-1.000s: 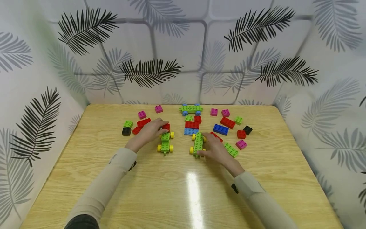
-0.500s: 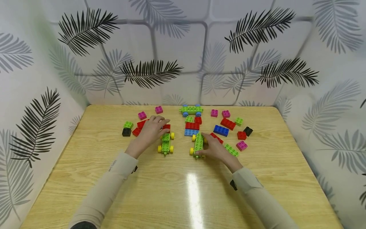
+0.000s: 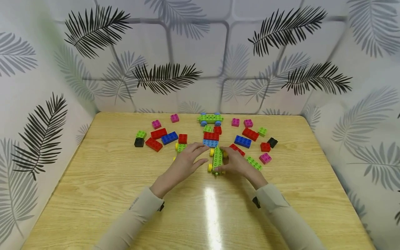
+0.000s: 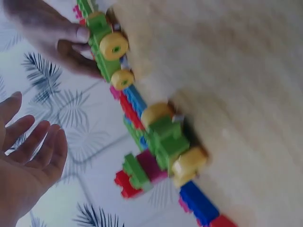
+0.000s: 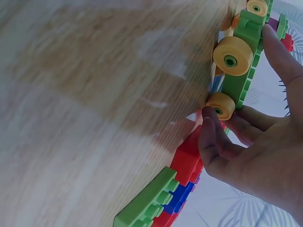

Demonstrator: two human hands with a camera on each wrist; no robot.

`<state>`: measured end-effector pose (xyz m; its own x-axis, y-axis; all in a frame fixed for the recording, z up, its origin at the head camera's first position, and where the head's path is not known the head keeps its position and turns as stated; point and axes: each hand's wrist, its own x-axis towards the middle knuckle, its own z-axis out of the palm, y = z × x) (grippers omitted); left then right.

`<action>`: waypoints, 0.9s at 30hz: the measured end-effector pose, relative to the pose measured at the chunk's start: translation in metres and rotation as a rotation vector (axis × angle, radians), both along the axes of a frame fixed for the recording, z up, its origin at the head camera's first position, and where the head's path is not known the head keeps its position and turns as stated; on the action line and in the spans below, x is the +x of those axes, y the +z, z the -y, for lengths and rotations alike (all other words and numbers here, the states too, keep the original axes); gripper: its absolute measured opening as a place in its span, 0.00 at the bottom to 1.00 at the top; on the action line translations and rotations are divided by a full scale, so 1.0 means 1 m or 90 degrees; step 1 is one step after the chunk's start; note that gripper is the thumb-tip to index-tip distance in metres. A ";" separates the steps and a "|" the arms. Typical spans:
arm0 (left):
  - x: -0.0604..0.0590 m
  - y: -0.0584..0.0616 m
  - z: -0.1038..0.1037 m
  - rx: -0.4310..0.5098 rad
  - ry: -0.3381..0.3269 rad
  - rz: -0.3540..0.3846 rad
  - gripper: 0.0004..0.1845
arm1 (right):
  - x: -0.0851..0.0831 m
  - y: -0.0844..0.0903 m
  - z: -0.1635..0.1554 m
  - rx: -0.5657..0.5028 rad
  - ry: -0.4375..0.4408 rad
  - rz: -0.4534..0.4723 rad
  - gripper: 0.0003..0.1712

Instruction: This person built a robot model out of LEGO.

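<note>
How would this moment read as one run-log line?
left hand: holds nothing | right hand: grips green yellow-wheeled toy car base | green blue-wheeled toy car base: unheld, beyond both hands

At mid-frame in the head view, the wheeled green base [image 3: 217,158] looks like smooth, studded plastic; its yellow wheel [image 5: 232,56] has a soft sheen. The desk [image 3: 93,173] shows glossy wood grain, streaked with glare at lower centre. The lower-right sleeve [image 3: 276,208] is matt cloth.
</note>
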<state>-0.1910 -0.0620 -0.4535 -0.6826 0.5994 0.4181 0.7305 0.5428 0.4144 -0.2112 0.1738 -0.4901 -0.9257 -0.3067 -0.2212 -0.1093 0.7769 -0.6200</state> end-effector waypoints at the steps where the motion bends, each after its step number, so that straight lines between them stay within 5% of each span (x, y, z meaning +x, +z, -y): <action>1: 0.002 -0.002 -0.002 -0.003 -0.003 0.019 0.22 | 0.001 0.000 0.000 0.001 0.003 -0.001 0.56; 10: 0.009 -0.024 -0.011 -0.070 -0.015 0.194 0.43 | 0.013 -0.002 -0.001 -0.015 0.004 0.006 0.56; 27: 0.000 -0.049 -0.027 -0.160 -0.007 0.258 0.57 | 0.033 -0.008 0.000 -0.027 0.031 -0.031 0.57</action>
<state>-0.1911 -0.0345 -0.5028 -0.7539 0.6558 -0.0398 0.5431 0.6561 0.5240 -0.1784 0.1742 -0.4977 -0.9188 -0.3599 -0.1622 -0.1770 0.7428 -0.6457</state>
